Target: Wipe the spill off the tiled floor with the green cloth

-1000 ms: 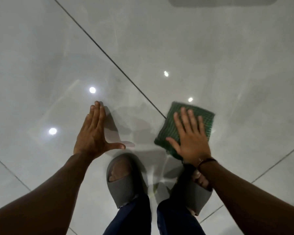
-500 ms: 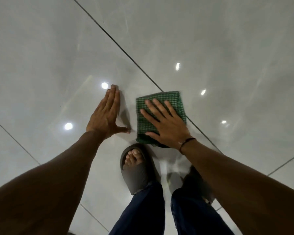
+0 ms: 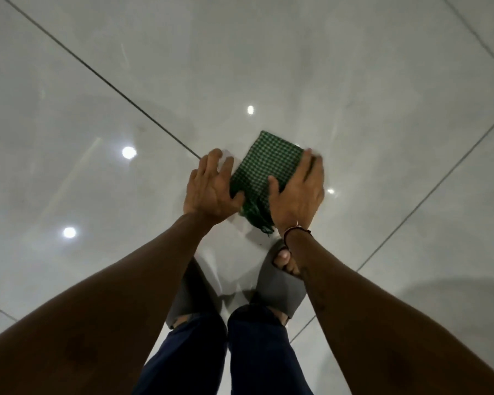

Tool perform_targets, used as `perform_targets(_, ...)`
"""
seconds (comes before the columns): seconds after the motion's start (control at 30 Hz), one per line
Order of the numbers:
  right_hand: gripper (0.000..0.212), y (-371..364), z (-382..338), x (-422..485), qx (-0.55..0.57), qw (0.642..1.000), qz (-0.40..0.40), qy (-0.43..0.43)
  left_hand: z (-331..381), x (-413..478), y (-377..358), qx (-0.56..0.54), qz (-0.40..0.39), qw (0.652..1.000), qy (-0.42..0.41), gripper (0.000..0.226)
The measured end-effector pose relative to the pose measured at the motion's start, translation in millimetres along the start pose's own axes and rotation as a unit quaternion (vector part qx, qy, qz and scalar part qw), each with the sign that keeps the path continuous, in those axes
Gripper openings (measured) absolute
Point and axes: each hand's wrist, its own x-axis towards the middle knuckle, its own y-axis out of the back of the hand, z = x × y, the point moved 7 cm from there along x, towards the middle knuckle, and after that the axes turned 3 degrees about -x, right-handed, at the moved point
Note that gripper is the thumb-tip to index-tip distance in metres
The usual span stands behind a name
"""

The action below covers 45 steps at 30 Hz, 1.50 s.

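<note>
The green checked cloth (image 3: 264, 169), folded into a square, lies on the glossy grey tiled floor (image 3: 354, 95) just ahead of my feet. My right hand (image 3: 300, 195) holds its right side, with the thumb on top and the blurred fingers along the edge. My left hand (image 3: 210, 192) is spread beside the cloth's left edge, and its thumb touches the lower left corner. The cloth's near end (image 3: 257, 220) is bunched and rumpled between my wrists. I cannot make out a distinct spill on the shiny tile.
My feet in grey slippers (image 3: 280, 283) stand right behind the cloth, with dark blue trouser legs (image 3: 188, 354) below. Dark grout lines (image 3: 120, 92) cross the floor diagonally. Ceiling lights reflect as bright spots (image 3: 129, 152) on the tiles.
My right hand slid the cloth left and then back right, and now grips its edge instead of pressing flat on it. My left hand moved from the floor to the cloth's left edge.
</note>
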Motion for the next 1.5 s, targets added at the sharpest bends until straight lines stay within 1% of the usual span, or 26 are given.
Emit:
perform_targets(0.03,0.099,2.8,11.7,-2.9,0.053,0.994,0.003,-0.091,8.7,2.6,-1.1,-0.026,0.004,1.000,0.009,0.079)
perform_targets(0.07,0.100,2.3,19.4,-6.3,0.104,0.980,-0.010,-0.169,17.7,5.4,-3.2,-0.054,-0.002,0.998,0.024,0.071)
perform_targets(0.1,0.099,1.5,22.9,-8.1,0.158,0.961,-0.029,-0.224,25.7,8.3,-6.4,-0.081,-0.018,0.995,0.047,0.066)
perform_targets(0.13,0.094,-0.1,24.5,-7.2,0.215,0.940,-0.048,-0.259,30.5,11.6,-10.4,-0.104,-0.038,0.991,0.076,0.062)
perform_targets(0.17,0.084,-1.2,24.3,-5.1,0.263,0.920,-0.068,-0.281,31.9,15.2,-13.7,-0.123,-0.060,0.985,0.107,0.058)
perform_targets(0.23,0.053,0.8,17.7,-3.6,0.314,0.891,-0.128,-0.302,28.0,18.3,-15.6,-0.174,-0.113,0.964,0.164,0.043)
perform_targets(0.27,0.038,3.2,11.9,-3.5,0.338,0.878,-0.160,-0.300,25.1,16.8,-12.6,-0.215,-0.135,0.948,0.193,0.037)
perform_targets(0.33,0.014,23.6,-6.9,-10.6,0.387,0.852,-0.199,-0.291,24.3,3.3,8.3,-0.303,-0.140,0.910,0.245,0.027)
perform_targets(0.37,0.007,42.4,-18.5,-16.1,0.398,0.847,-0.207,-0.285,28.9,-8.6,27.8,-0.339,-0.127,0.894,0.264,0.018)
perform_targets(0.4,0.011,64.6,-29.7,-17.8,0.403,0.846,-0.206,-0.282,35.4,-18.9,52.4,-0.369,-0.112,0.881,0.272,0.012)
perform_targets(0.43,0.017,87.4,-39.9,-19.2,0.419,0.839,-0.200,-0.283,40.9,-29.2,79.4,-0.399,-0.093,0.870,0.276,0.015)
perform_targets(0.47,0.019,113.0,-52.9,-22.9,0.430,0.837,-0.199,-0.275,47.5,-43.2,109.8,-0.422,-0.079,0.860,0.276,0.016)
perform_targets(0.5,0.019,144.5,-67.8,-24.9,0.438,0.834,-0.206,-0.266,55.4,-55.1,141.2,-0.437,-0.068,0.854,0.274,0.010)
perform_targets(0.53,0.017,180.8,-84.2,-25.9,0.439,0.835,-0.216,-0.252,69.1,-65.6,175.1,-0.446,-0.069,0.853,0.262,0.006)
perform_targets(0.6,0.014,251.1,-115.8,-24.8,0.448,0.836,-0.218,-0.228,91.0,-82.8,243.6,-0.467,-0.060,0.846,0.250,0.019)
perform_targets(0.67,0.013,327.2,-153.0,-17.8,0.450,0.840,-0.222,-0.205,115.5,-93.1,319.1,-0.497,-0.040,0.832,0.243,0.019)
perform_targets(0.77,0.023,438.5,-208.2,4.3,0.462,0.844,-0.214,-0.170,160.7,-98.0,432.8,-0.521,-0.033,0.821,0.230,0.025)
perform_targets(0.87,0.029,539.5,-253.8,43.2,0.485,0.844,-0.187,-0.132,203.6,-75.9,530.9,-0.531,-0.009,0.823,0.199,0.015)
perform_targets(0.97,0.027,604.6,-294.2,92.7,0.507,0.840,-0.181,-0.068,233.8,-38.3,603.2,-0.554,0.044,0.816,0.157,0.008)
perform_targets(1.07,0.032,637.2,-322.0,155.7,0.515,0.841,-0.165,-0.023,256.2,11.3,639.4,-0.578,0.078,0.800,0.140,0.009)
perform_targets(1.17,0.044,641.7,-351.4,232.6,0.477,0.863,-0.166,0.015,267.4,73.8,656.6,-0.570,0.109,0.803,0.134,0.008)
perform_targets(1.23,0.053,639.0,-367.2,272.7,0.442,0.877,-0.185,0.037,269.1,108.0,657.9,-0.566,0.127,0.801,0.146,0.018)
perform_targets(1.33,0.056,629.1,-376.6,311.4,0.345,0.914,-0.205,0.056,266.3,135.6,660.2,-0.525,0.132,0.821,0.180,0.033)
perform_targets(1.4,0.053,634.0,-374.8,320.8,0.244,0.953,-0.170,0.058,260.6,134.8,667.6,-0.485,0.139,0.837,0.211,0.042)
perform_targets(1.43,0.053,635.5,-372.9,320.7,0.219,0.961,-0.159,0.063,255.6,132.1,670.7,-0.464,0.149,0.847,0.213,0.045)
perform_targets(1.5,0.046,650.4,-381.5,309.7,0.186,0.966,-0.157,0.089,258.0,117.5,688.7,-0.393,0.149,0.879,0.224,0.049)
